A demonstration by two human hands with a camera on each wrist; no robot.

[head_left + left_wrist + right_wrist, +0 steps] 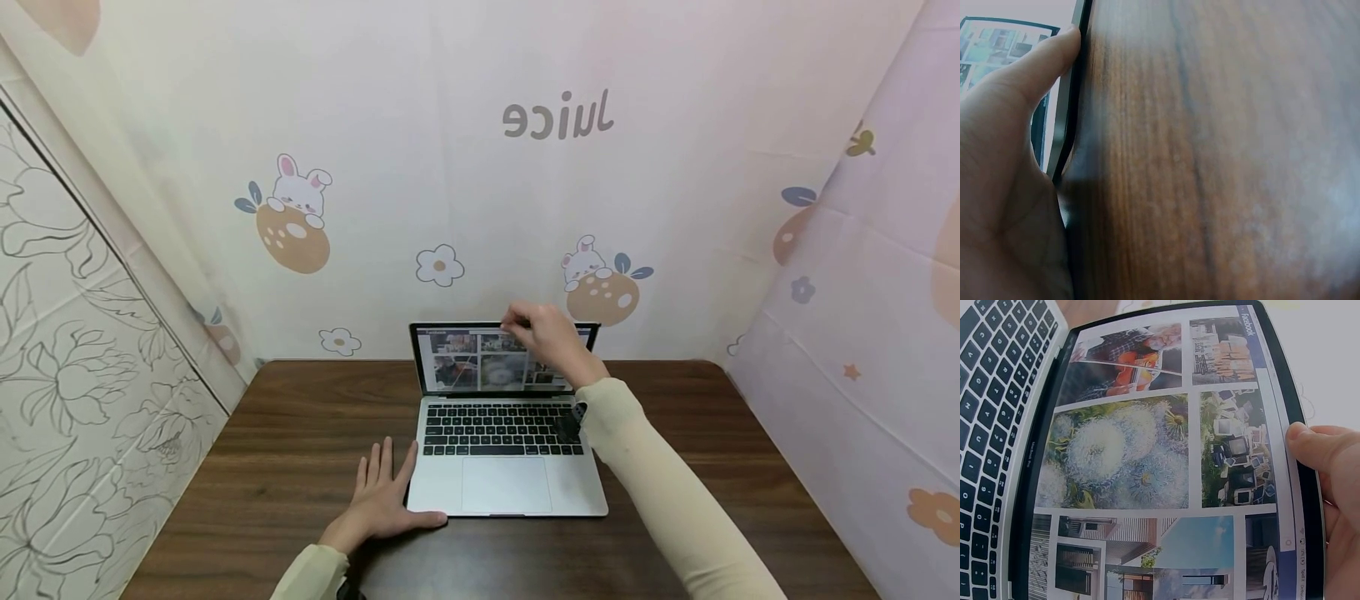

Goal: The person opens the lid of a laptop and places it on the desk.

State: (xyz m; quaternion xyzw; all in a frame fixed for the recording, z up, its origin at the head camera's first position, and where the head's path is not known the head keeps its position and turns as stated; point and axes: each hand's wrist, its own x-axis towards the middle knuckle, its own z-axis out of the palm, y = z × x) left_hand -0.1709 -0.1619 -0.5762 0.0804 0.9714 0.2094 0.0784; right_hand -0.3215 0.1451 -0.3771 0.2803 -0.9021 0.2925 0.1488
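Observation:
A silver laptop [506, 485] stands unfolded on the wooden table, its lit screen [480, 375] showing a page of photos. My right hand [546, 333] pinches the top edge of the lid, thumb on the screen side and fingers curled behind, as the right wrist view shows. At the laptop's front left corner lies my left hand [382, 498], fingers spread on the table beside the base. Its thumb [1054, 56] extends along the front edge of the base. Part of the keyboard [495, 429] is hidden by my right wrist.
The brown table [300, 442] reaches back to a pale curtain [390, 183] printed with rabbits and fruit. More patterned cloth [862, 292] hangs at the right, and a panel with flower line drawings [75, 375] stands at the left.

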